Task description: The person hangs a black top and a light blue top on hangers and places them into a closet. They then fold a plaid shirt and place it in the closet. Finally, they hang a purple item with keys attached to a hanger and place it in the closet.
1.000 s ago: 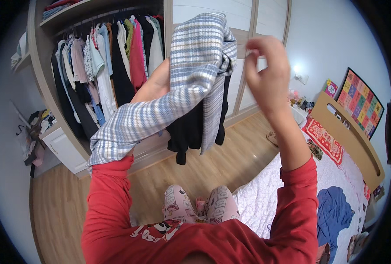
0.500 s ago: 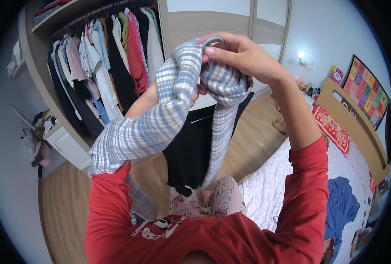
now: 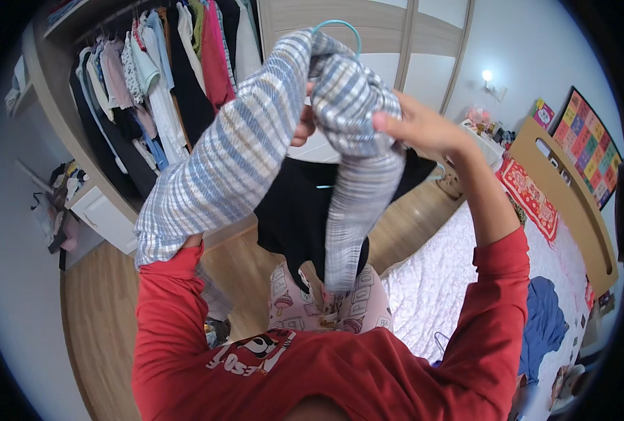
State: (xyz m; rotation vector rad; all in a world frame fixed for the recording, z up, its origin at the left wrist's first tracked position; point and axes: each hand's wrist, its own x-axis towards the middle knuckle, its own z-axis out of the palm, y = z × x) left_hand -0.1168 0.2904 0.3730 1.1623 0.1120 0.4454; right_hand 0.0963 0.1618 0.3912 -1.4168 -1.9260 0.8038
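A blue, white and grey striped knit scarf lies over my left forearm and loops up around the hook of a light-blue clothes hanger. Its fringed end hangs in front of a black garment, which is on the same hanger. My left hand is closed at the hanger's neck; the scarf hides most of it, and only curled fingertips show. At the scarf's bunched loop, my right hand presses its thumb on the cloth, with its fingers behind.
An open wardrobe full of hanging clothes stands at the far left, beside sliding doors. To the right is a bed with a white quilt, a blue garment and a red patterned cloth. Wooden floor lies below.
My right hand has let go of the hanger's hook and moved down and right onto the scarf loop. The hook now stands free above the scarf, and the whole bundle is slightly higher.
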